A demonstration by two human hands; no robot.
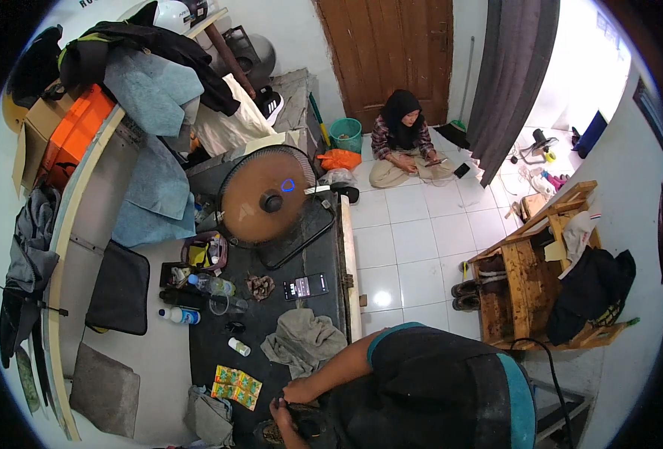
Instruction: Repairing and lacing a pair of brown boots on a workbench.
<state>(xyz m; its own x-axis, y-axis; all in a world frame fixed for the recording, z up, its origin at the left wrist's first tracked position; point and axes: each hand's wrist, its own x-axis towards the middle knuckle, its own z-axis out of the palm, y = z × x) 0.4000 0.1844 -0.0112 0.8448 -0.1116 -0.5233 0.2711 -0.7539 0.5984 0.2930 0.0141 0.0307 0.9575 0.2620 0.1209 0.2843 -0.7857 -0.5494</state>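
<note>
My right hand reaches in from the right over the dark tabletop, its fingers curled on something dark that I cannot make out. Just below it, my left hand is closed around a small dark piece, too hidden to name. Both hands are at a dark and brown shoe at the bottom edge. A yellow-green strip of packets, a small white bottle and a crumpled grey cloth lie near my hands.
A fan, phone and several bottles share the table. A person sits cross-legged on the tiled floor. A wooden rack with shoes and clothing stands right; a cluttered shelf runs along the left.
</note>
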